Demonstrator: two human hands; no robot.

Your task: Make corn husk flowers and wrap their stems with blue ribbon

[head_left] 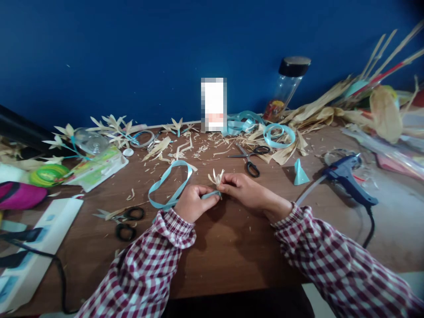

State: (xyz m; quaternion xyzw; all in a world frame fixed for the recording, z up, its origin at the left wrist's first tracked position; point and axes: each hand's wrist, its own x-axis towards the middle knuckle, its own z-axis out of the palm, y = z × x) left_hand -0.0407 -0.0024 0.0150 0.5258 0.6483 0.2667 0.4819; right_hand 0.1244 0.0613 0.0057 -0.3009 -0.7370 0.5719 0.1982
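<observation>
Both hands meet at the middle of a brown wooden table (pixel 232 247). My left hand (pixel 194 202) is closed around a light blue ribbon (pixel 168 183), whose loop trails off to the left across the table. My right hand (pixel 243 189) pinches a small pale corn-husk flower (pixel 217 177) by its base, right where the ribbon end reaches it. The flower's petals point up and away from me. Both sleeves are red-and-white checked.
Black scissors (pixel 127 221) lie left of my arm, another pair (pixel 250 159) lies behind my hands. A blue glue gun (pixel 347 176) and small teal cone (pixel 300 173) sit right. Husk scraps, finished flowers (pixel 112 126), ribbon coils (pixel 278 134), a jar (pixel 286 88) and a power strip (pixel 39 243) surround.
</observation>
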